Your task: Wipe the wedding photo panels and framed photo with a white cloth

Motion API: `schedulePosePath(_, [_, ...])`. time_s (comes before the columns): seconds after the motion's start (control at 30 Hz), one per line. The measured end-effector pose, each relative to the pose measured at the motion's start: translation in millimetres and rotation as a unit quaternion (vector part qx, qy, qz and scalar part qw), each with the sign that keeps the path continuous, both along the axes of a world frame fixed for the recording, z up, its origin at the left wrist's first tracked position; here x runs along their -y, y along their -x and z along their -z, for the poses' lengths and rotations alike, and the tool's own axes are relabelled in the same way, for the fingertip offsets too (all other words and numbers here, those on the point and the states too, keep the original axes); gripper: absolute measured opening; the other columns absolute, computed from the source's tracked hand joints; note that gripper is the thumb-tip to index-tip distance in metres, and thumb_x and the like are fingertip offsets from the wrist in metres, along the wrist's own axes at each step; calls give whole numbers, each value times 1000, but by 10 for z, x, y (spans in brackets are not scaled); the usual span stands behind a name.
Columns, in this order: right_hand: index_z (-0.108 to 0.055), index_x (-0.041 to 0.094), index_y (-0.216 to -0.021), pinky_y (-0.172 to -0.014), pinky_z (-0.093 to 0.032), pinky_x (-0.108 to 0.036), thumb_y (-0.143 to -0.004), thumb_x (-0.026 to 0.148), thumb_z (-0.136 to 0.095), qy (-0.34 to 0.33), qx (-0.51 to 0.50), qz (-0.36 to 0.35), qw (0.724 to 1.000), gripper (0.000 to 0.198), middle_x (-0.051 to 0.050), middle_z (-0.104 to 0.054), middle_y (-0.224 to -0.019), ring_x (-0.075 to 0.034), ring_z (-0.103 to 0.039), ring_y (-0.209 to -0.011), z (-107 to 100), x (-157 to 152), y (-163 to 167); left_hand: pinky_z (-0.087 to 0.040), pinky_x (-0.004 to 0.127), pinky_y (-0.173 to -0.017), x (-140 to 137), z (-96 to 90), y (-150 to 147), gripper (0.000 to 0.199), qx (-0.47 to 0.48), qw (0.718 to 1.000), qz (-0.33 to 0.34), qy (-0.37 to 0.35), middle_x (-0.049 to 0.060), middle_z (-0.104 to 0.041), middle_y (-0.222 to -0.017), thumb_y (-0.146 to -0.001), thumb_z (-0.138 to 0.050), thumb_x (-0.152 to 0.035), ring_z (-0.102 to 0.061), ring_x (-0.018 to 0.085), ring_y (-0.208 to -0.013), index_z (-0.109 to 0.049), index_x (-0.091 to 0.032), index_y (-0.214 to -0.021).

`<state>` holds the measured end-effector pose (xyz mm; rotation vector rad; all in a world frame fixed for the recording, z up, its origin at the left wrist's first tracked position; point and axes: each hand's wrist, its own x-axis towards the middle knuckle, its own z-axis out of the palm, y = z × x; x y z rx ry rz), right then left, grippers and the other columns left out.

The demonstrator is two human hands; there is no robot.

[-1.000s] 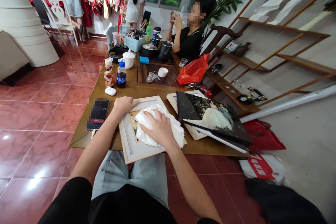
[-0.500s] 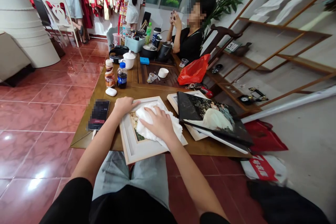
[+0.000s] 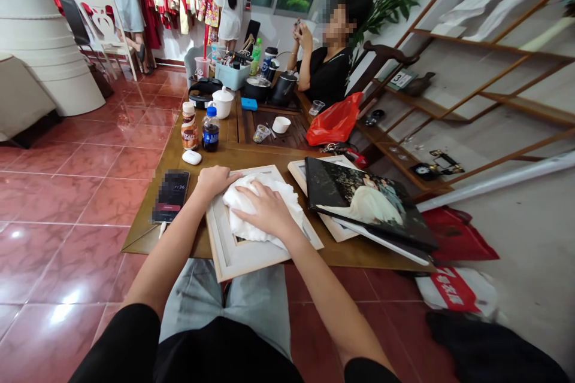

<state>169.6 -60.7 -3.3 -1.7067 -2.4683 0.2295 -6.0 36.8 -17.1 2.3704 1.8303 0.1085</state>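
Observation:
A white picture frame (image 3: pixel 221 251) lies at the table's near edge, slightly turned, part of it overhanging my lap. My left hand (image 3: pixel 214 182) grips its upper left edge, the thumb pointing inward along the top. Under my right hand (image 3: pixel 266 209) is a crumpled white cloth (image 3: pixel 245 224), pressed flat against the frame's face with the fingers spread over it. Most of the picture inside is covered by the cloth; only a small dark strip shows at the lower edge. To the right, a black photo album (image 3: pixel 354 194) with a wedding picture rests on another light frame (image 3: pixel 335 228).
A phone (image 3: pixel 173 191) with a cable, an earbud case (image 3: pixel 191 157) and two drink bottles (image 3: pixel 210 130) stand on the left. Beyond are a white lidded cup (image 3: pixel 222 103), a small bowl (image 3: pixel 281 125) and a red plastic bag (image 3: pixel 335 121). Across the table sits a person (image 3: pixel 330 66).
My right hand has slid the cloth to the left and slightly up across the frame, covering more of the picture. My left hand keeps its place on the frame's edge.

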Motion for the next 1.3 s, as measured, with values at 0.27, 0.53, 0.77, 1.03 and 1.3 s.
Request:
schedulePosePath(0.27, [-53,31,-147,-106,-37,-51,-93,50,-60,-18,20,-43,999,58,-13,-47,-152,-35,-46,-133,30,38,-120,-53,39,-87,10,0,-8,79,-6,1000,-5,-2,17,-76,-106,-99,-24,-73,-72,33,-104,-77,-15,-107])
schedulePosePath(0.53, [-57,37,-144,-106,-36,-47,-86,50,-67,17,4,-82,997,60,-8,-47,-154,-32,-48,-132,19,203,-193,-54,40,-85,10,10,-18,77,-2,1000,2,-2,16,-77,-105,-98,-25,-73,-72,34,-103,-76,-16,-106])
schedulePosePath(0.77, [-59,32,-142,-102,-37,-49,-90,49,-60,-35,30,9,999,55,-11,-53,-146,-34,-51,-127,29,113,-226,-53,39,-86,18,3,-30,80,-2,1000,-5,3,17,-76,-106,-98,-23,-74,-72,34,-104,-77,-16,-106])
schedulePosePath(1.03, [-68,35,-129,-111,-32,-48,-76,50,-75,101,-36,-186,977,55,-7,-52,-149,-31,-48,-133,-128,373,-250,-53,38,-86,26,-15,-34,79,2,1000,-12,9,17,-76,-107,-97,-26,-76,-72,33,-104,-77,-17,-106])
schedulePosePath(1.3, [-59,30,-140,-101,-38,-51,-89,46,-59,-11,82,31,996,53,-13,-53,-145,-36,-52,-125,-89,149,-310,-53,38,-85,18,-13,-28,79,-2,1000,-3,11,17,-76,-106,-98,-24,-74,-72,33,-104,-76,-16,-107])
